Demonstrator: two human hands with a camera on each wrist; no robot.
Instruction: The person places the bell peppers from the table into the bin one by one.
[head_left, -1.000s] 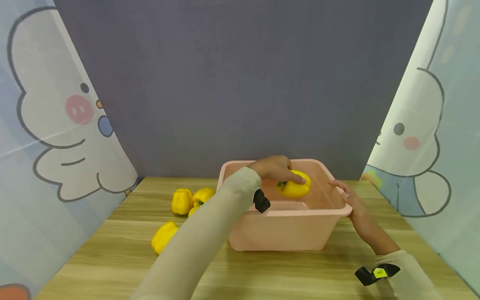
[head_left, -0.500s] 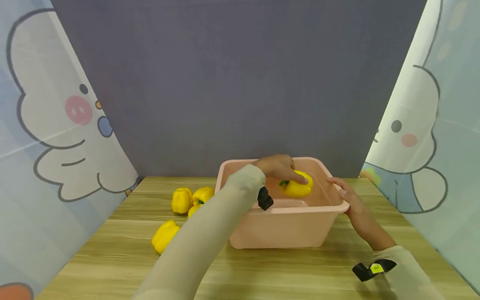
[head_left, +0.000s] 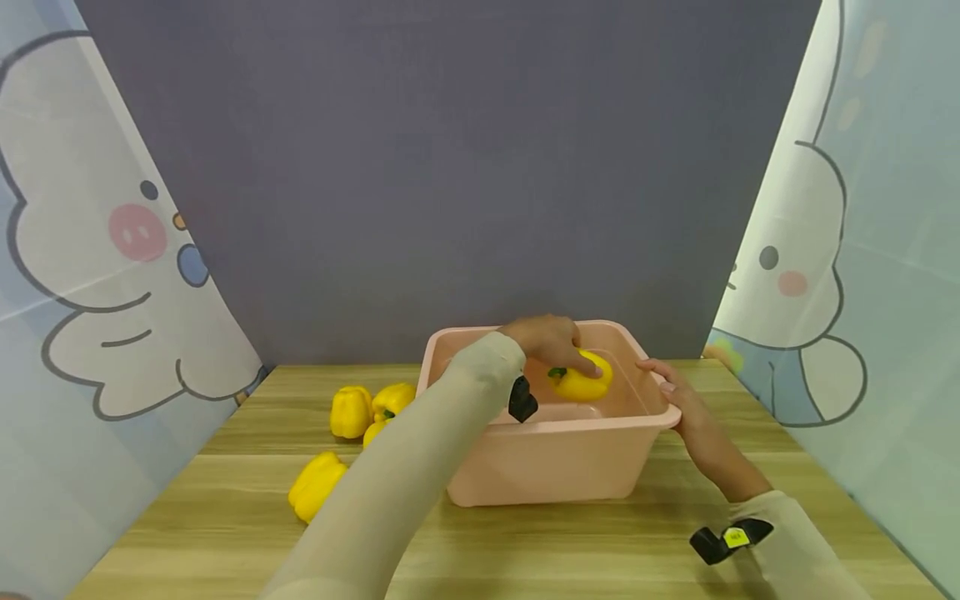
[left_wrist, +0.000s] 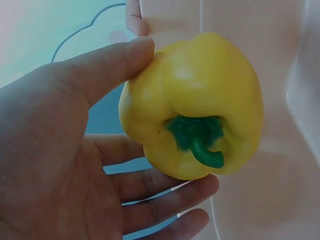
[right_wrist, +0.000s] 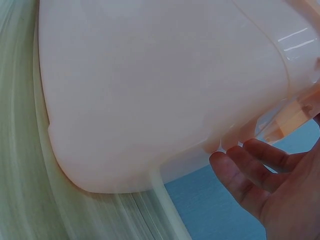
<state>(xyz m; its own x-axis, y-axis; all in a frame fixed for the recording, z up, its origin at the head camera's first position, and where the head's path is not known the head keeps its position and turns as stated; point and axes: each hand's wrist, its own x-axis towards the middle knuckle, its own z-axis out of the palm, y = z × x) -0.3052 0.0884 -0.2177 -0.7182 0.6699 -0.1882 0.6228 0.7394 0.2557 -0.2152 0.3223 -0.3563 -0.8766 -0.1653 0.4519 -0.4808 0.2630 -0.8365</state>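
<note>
My left hand [head_left: 550,342] reaches into a pink plastic tub [head_left: 555,464] and holds a yellow bell pepper [head_left: 588,385] between its thumb and fingers. Seen from the left wrist, the bell pepper [left_wrist: 215,80] shows its green stem, with the thumb pressing one side and a finger behind it. At the tub's right side, my right hand [head_left: 690,408] grips the rim. In the right wrist view, fingertips of the right hand [right_wrist: 280,180] meet the outer wall of the tub [right_wrist: 140,90].
Several more yellow bell peppers [head_left: 317,486] lie on the wood-grain table [head_left: 225,517], left of the tub and partly behind my left sleeve [head_left: 405,467]. A dark grey panel [head_left: 450,167] rises at the back, with cartoon-printed curtains [head_left: 810,250] at both sides.
The head view has shifted, so the scene sits a little further left. Both hands keep their holds, the left on the bell pepper in the tub, the right at the rim.
</note>
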